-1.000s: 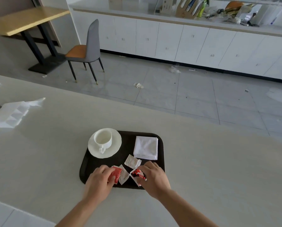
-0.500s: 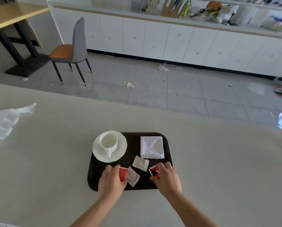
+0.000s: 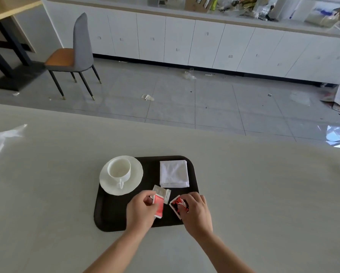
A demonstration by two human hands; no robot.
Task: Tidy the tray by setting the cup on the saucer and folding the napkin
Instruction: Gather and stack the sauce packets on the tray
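On the pale counter [image 3: 244, 194] in front of me sits a dark rounded tray [image 3: 110, 215], its long side running left to right. Within the tray, far left, a white saucer [image 3: 134, 178] carries a white cup [image 3: 119, 171], upright, handle pointing toward me; the saucer's left rim overhangs the tray edge. Far right on the tray lies a white napkin [image 3: 174, 173], folded into a neat square and lying flat, apart from the saucer. My left hand [image 3: 140, 211] is over the near middle of the tray, thumb and fingers pinched on a red packet [image 3: 158, 206] held tilted, its lower end near the tray surface. Just behind that packet lies a white packet [image 3: 162, 193], touching or overlapping it; I cannot tell which. My right hand [image 3: 196, 212] is at the near right of the tray, fingers curled and closed on a red-and-black packet [image 3: 177, 205], whose near end is hidden under the fingers.
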